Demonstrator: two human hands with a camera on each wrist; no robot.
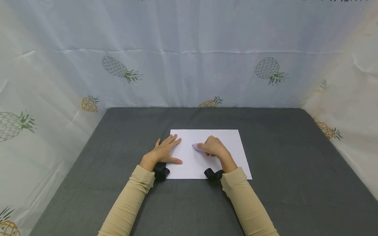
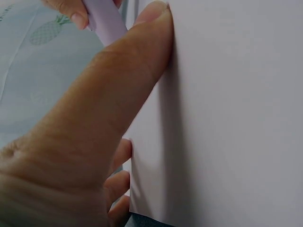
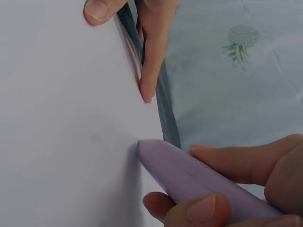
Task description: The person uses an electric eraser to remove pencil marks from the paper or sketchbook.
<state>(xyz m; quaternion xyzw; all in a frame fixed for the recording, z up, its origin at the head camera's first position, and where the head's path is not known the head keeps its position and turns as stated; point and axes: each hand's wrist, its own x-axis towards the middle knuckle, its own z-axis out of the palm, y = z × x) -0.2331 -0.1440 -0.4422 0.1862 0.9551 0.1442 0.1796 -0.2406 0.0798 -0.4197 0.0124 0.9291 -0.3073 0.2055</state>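
Note:
A white sheet of paper (image 1: 218,141) lies on the dark grey table. My left hand (image 1: 163,151) rests on its left side with fingers and thumb spread, pressing it down. In the left wrist view the thumb (image 2: 137,52) stretches across the paper. My right hand (image 1: 215,146) grips a thick lavender pen-shaped tool (image 3: 189,172) between curled fingers and thumb. The tool tapers to a small dark tip, which is at the paper's surface, to the right of my left hand. A faint grey smudge (image 3: 96,138) shows on the sheet near that tip.
The dark grey tabletop (image 1: 283,147) spreads around the sheet on every side. Pale curtains (image 1: 189,72) printed with pineapples hang behind the table and along both sides. A black wrist camera (image 1: 161,173) sits under the left wrist, another black camera (image 1: 213,174) by the right.

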